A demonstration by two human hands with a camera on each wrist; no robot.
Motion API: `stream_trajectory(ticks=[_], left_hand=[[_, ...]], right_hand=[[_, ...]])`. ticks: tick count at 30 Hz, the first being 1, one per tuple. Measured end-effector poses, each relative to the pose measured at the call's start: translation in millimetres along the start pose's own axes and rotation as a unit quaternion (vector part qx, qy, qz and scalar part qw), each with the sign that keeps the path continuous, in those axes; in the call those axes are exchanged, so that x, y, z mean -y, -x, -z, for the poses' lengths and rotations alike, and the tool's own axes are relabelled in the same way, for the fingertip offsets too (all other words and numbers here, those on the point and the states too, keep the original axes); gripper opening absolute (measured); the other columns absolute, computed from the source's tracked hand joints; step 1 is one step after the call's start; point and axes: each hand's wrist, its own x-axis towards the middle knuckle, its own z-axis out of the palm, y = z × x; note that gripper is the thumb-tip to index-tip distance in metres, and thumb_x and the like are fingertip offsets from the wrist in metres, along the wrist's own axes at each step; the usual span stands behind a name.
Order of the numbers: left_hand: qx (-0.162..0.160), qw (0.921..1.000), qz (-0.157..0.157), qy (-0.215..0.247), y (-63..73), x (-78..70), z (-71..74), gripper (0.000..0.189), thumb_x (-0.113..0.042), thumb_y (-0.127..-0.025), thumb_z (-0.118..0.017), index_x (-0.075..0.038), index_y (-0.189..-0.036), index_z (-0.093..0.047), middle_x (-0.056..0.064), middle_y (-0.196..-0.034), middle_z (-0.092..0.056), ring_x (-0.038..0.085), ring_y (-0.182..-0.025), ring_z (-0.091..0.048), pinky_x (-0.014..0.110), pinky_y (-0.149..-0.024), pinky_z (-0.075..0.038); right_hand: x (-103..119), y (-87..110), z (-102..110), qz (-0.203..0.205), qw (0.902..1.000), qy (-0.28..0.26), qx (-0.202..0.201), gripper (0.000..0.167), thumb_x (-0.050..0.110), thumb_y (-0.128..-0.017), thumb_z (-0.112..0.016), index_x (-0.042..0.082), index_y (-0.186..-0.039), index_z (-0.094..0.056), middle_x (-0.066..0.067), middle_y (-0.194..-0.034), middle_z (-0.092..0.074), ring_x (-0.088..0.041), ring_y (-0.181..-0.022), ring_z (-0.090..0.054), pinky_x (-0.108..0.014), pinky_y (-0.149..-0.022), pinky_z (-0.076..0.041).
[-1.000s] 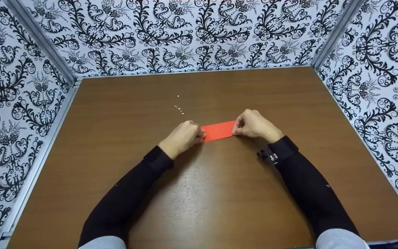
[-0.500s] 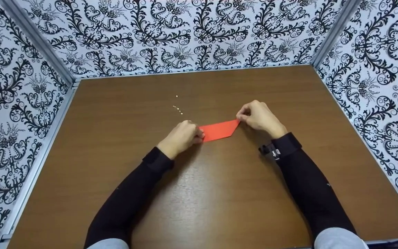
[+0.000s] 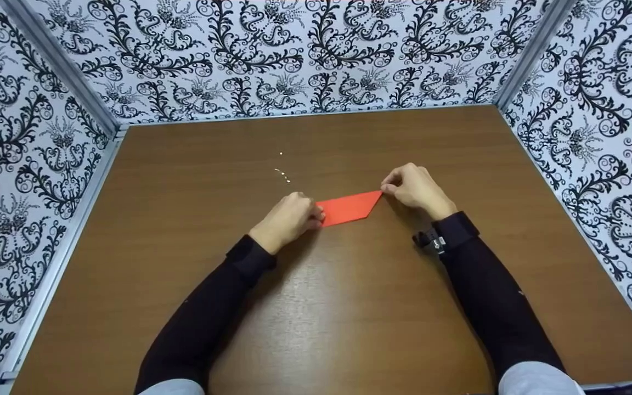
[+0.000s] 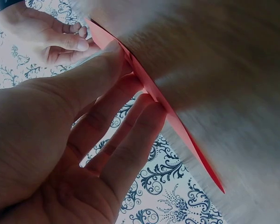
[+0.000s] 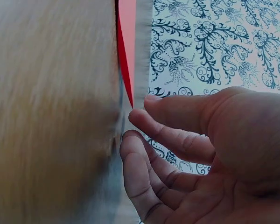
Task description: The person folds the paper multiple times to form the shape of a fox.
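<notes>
Black-and-white scrollwork wallpaper point(image 3: 261, 55) is enclosing the wood-grained tabletop point(image 3: 316, 312), where we are finding a red paper strip point(image 3: 344, 209) lying crosswise before us. At the strip's left end, the left hand point(image 3: 287, 217) is pressing down with its fingertips, probably because so light a sheet needs anchoring against any slide. At the strip's opposite end, apart from that hand, the right hand point(image 3: 417, 187) is pinching the far, pointed corner between thumb and index finger; we are judging that so small a hold is giving fine control over the slanted edge while leaving the middle uncovered. In the right wrist view, that corner is seeming to rise slightly off the wood. Beyond the strip's left end, pale flecks point(image 3: 283, 175) are showing on the tabletop, and we are not managing to tell whether they are scraps or glints. Black sleeves point(image 3: 190, 318) are lying to the strip's near side, leaving its face unobstructed.
</notes>
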Motion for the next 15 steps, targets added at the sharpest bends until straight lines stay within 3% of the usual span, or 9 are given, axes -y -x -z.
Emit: stream_trajectory(ticks=[8,15], left_hand=[[0.011,0.9999,0.011,0.001,2.4,2.5,-1.1,0.008,-0.017,-0.100,-0.094,-0.011,-0.102,-0.091,0.006,-0.106,-0.090,0.039,-0.107,-0.080,0.053,-0.104,-0.067],[0.013,0.9999,0.002,0.006,0.3,2.5,0.3,0.006,-0.015,-0.101,-0.093,-0.011,-0.105,-0.092,0.004,-0.109,-0.091,0.036,-0.110,-0.081,0.051,-0.109,-0.065]], right_hand=[[2.8,-0.3,-8.0,-0.010,0.9998,-0.008,0.016,0.022,0.028,-0.113,-0.079,0.010,-0.121,-0.089,-0.015,-0.123,-0.086,-0.030,-0.101,-0.070,-0.038,-0.085,-0.054],[3.6,-2.3,-8.5,-0.014,0.9998,-0.014,0.004,0.019,0.025,-0.113,-0.080,0.009,-0.114,-0.090,-0.014,-0.115,-0.085,-0.028,-0.094,-0.068,-0.036,-0.082,-0.052]])
